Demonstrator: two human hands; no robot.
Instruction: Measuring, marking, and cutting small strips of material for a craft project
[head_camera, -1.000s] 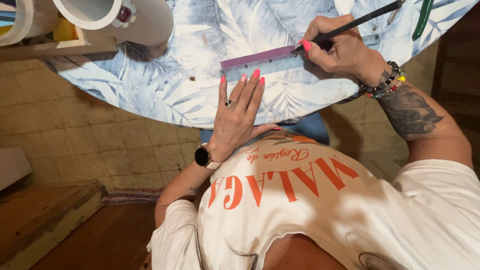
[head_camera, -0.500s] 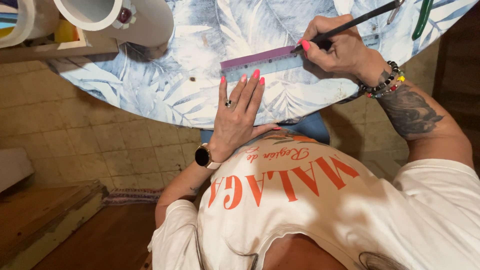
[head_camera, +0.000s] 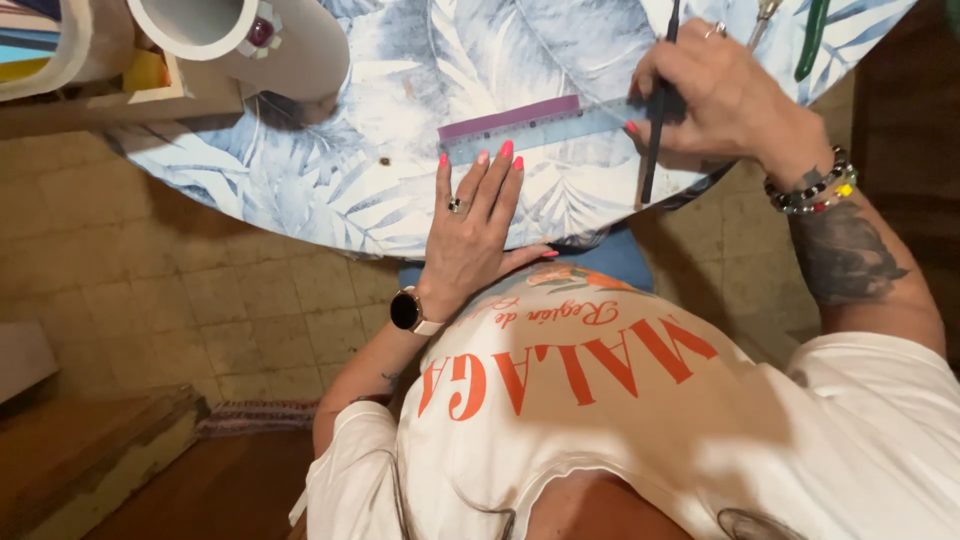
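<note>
Nearest the camera is the person's white shirt (head_camera: 640, 420) with orange lettering, and past it a strip of blue trousers (head_camera: 610, 262) at the edge of the tabletop (head_camera: 330, 170), which is round and covered in a pale blue leaf print.

The left hand (head_camera: 475, 225) lies flat on the tabletop, fingers together and stretched forward, a ring on one finger and a watch (head_camera: 408, 310) on the wrist. Its pink-nailed fingertips (head_camera: 506, 152) press on the near edge of the ruler (head_camera: 535, 128); the hand grips nothing, it only pins the ruler down.

The ruler lies flat on the leaf print, running left to right between the two hands, clear with a purple band along its far edge.

The right hand (head_camera: 725, 100) is at the ruler's right end, closed around a thin dark pencil (head_camera: 655, 110) that stands steeply, its lower end below the ruler. A ring shows on this hand and bead bracelets (head_camera: 810, 190) circle the wrist above a tattooed forearm.

Beyond the right hand, at the far rim, lie a green-handled tool (head_camera: 810, 40) and another tool (head_camera: 765, 15) just beside it.

At the far left a white mug-like vessel (head_camera: 250, 40) lies on its side, mouth toward the camera, with a red gem stuck at its rim; its inside looks empty. Beside it a wooden tray (head_camera: 120, 90) holds a yellow block, and a second pale round vessel (head_camera: 60, 50) shows partly; its contents cannot be made out.
</note>
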